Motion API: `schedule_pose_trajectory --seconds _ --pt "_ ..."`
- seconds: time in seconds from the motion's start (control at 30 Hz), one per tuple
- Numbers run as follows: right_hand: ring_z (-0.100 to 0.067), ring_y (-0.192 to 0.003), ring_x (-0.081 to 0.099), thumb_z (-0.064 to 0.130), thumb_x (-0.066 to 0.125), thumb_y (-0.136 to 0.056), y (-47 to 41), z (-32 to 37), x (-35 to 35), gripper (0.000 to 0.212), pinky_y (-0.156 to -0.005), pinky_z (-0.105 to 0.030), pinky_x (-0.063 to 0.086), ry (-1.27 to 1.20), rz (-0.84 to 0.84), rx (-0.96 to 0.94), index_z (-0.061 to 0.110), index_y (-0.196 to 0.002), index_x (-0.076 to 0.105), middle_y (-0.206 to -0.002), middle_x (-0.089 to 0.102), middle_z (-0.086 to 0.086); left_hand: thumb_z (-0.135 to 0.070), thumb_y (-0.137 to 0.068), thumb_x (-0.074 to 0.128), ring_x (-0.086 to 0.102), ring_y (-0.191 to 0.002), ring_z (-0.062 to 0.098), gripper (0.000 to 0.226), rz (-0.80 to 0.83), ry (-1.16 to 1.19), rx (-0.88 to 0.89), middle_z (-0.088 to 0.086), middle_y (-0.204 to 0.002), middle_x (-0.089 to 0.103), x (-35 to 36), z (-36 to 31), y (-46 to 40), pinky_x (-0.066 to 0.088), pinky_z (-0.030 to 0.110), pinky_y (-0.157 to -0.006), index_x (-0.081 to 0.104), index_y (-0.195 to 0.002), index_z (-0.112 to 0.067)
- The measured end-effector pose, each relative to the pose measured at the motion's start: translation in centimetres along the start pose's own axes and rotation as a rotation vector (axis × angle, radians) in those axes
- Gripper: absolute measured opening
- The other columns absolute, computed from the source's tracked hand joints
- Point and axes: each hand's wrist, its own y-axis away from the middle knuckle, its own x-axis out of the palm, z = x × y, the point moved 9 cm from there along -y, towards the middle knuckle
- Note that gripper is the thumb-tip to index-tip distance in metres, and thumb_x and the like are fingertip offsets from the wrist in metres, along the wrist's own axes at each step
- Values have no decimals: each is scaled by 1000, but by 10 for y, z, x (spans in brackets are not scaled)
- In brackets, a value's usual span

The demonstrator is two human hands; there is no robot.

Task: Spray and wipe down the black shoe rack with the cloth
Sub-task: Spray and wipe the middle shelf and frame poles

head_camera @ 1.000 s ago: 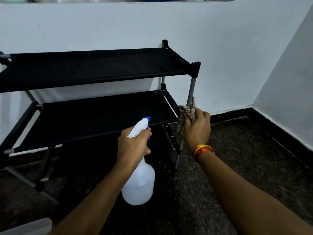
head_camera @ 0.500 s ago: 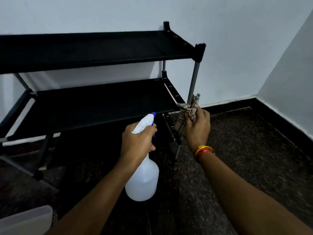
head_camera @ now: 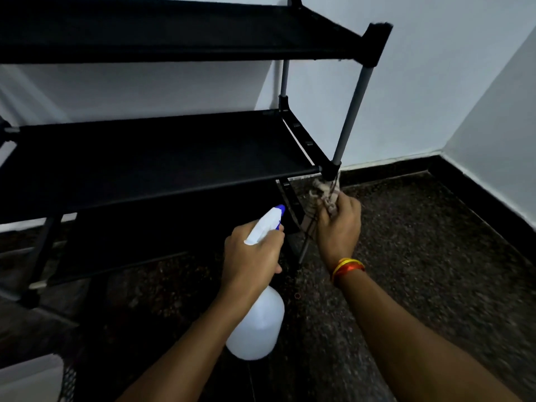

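The black shoe rack (head_camera: 162, 158) stands against the white wall, with fabric shelves and grey metal posts. My right hand (head_camera: 338, 227) grips a checked cloth (head_camera: 326, 195) wrapped around the front right post, just below the middle shelf's corner joint. My left hand (head_camera: 255, 256) holds a white spray bottle (head_camera: 256, 326) by its neck, its blue-tipped nozzle pointing up and right toward the rack's lower right corner. The bottle hangs above the floor.
Dark speckled floor (head_camera: 420, 271) spreads to the right, bounded by a black skirting (head_camera: 478, 195) and white walls that meet in a corner. A pale object (head_camera: 29, 378) with a black mesh edge sits at the bottom left.
My right hand has slid the cloth down the front right post from above the middle shelf joint to below it. The view has dropped and moved closer to the rack.
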Motion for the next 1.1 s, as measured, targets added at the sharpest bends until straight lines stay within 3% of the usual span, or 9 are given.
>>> schedule_pose_trajectory --seconds 0.2,0.4,0.5,0.63,0.73,0.87,1.0,1.1 --pt "-23 -98 56 10 60 -85 1 -9 9 33 -79 -15 35 -5 -14 -48 10 -118 60 -113 51 -11 -19 -73 52 57 -42 18 13 1 -17 29 15 -80 70 11 6 -15 55 39 -53 65 -77 -20" --pt "-28 -97 59 19 59 -89 26 -54 37 28 -78 -32 48 122 159 63 14 -116 60 -113 53 -9 -25 -67 50 56 -41 19 28 1 -33 -1 22 -83 68 14 14 -14 55 44 -53 64 -79 -5" --pt "-27 -96 59 17 61 -88 17 -38 25 27 -78 -30 46 70 100 14 11 -114 62 -111 53 -10 -25 -66 50 57 -40 19 27 -5 -50 -13 19 -81 69 14 19 -14 55 46 -54 65 -78 -6" --pt "-24 -99 57 12 63 -84 -11 6 -7 30 -80 -19 38 -47 -69 -77 6 -114 62 -112 54 -13 -25 -65 49 58 -42 20 13 -4 -61 -2 16 -81 70 16 19 -15 56 46 -55 61 -63 -19" --pt "-25 -100 56 10 63 -84 -15 12 -8 32 -81 -19 37 -14 -66 -116 5 -115 61 -113 53 -14 -25 -67 49 57 -43 21 9 22 -69 19 20 -83 68 19 17 -13 55 47 -54 57 -67 -26" --pt "-24 -97 57 14 59 -87 8 -25 20 29 -80 -29 45 47 60 -93 11 -116 60 -112 51 -9 -23 -68 49 57 -43 23 27 23 -51 2 25 -84 67 19 25 -13 54 50 -56 61 -77 0" --pt "-28 -93 58 19 60 -89 24 -56 40 28 -76 -35 49 147 167 -9 11 -116 60 -110 52 -10 -13 -77 51 54 -46 23 24 27 -68 0 28 -87 65 15 35 -13 53 45 -49 61 -84 7" --pt "-26 -97 58 18 62 -88 18 -46 32 29 -80 -32 47 111 132 -17 11 -116 61 -112 52 -9 -8 -81 52 54 -47 23 20 25 -74 -6 29 -89 66 11 40 -15 51 35 -49 62 -85 8"
